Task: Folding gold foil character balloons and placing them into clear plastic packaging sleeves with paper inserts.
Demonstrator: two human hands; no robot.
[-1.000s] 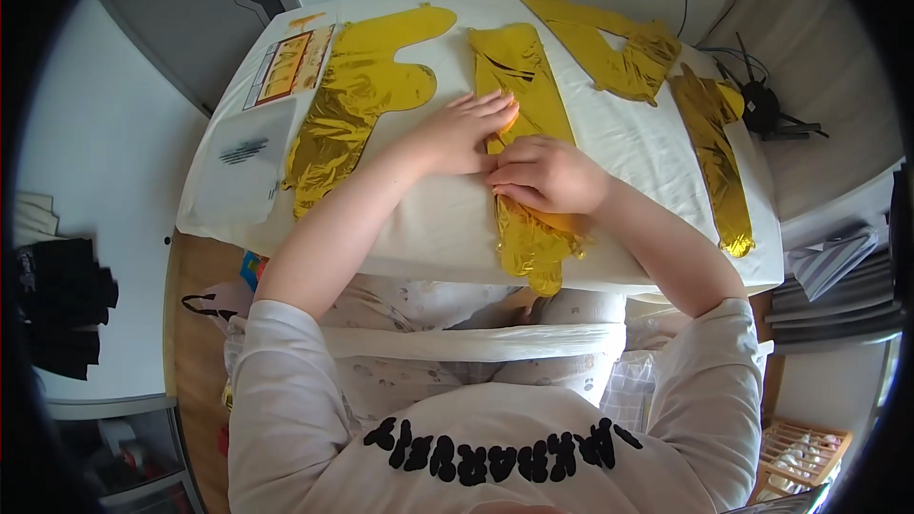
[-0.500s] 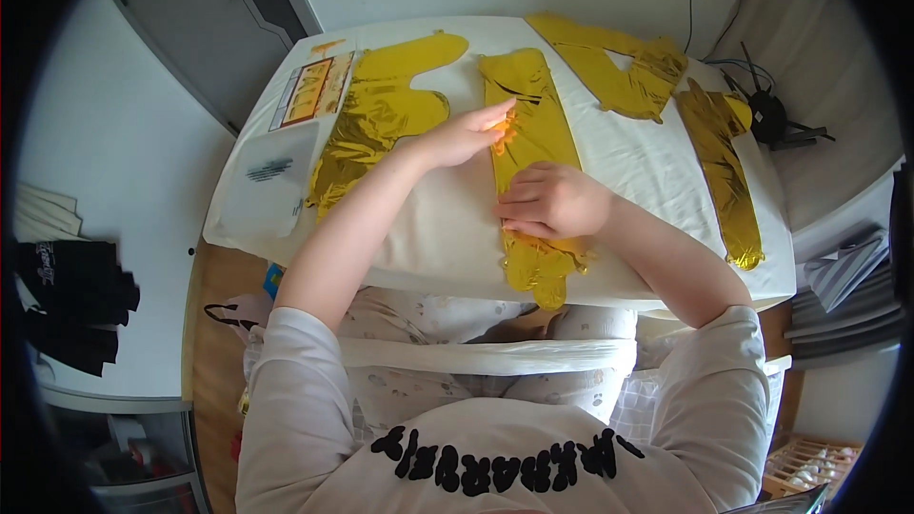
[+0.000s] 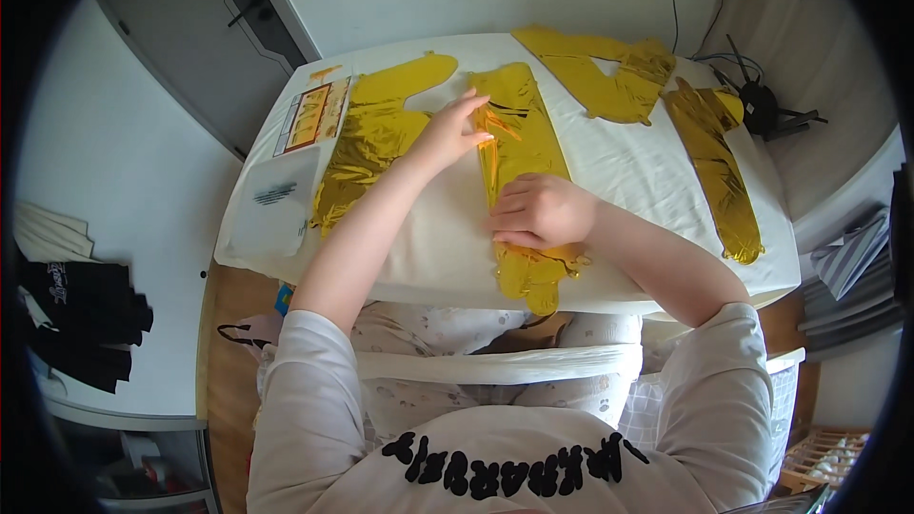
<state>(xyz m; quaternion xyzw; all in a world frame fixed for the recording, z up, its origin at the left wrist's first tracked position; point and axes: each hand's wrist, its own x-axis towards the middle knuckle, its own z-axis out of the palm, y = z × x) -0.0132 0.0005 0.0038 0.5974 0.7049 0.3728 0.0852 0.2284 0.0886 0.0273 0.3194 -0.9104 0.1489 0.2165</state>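
A flat gold foil balloon (image 3: 535, 138) lies lengthwise before me on the white-covered table, its crumpled near end by the front edge. My left hand (image 3: 451, 131) is at its far left side, thumb and fingers spread apart around the edge, with orange reflections on the foil beside them. Nearer to me, my right hand (image 3: 545, 210) has its fingers curled and pressed together on the balloon's left edge. What its fingertips pinch is hidden, but the foil runs beneath them.
More flat gold foil pieces lie around: a creased one (image 3: 367, 152) to the left, one (image 3: 595, 76) at the back, one (image 3: 719, 171) to the right. A printed package (image 3: 312, 116) and a translucent bag (image 3: 274, 214) occupy the left side. A black router (image 3: 759, 110) stands beyond the right edge.
My left hand has drawn slightly left, and its thumb and fingers have spread. My right hand stays on the same edge of the foil. The whole view has shifted a little.
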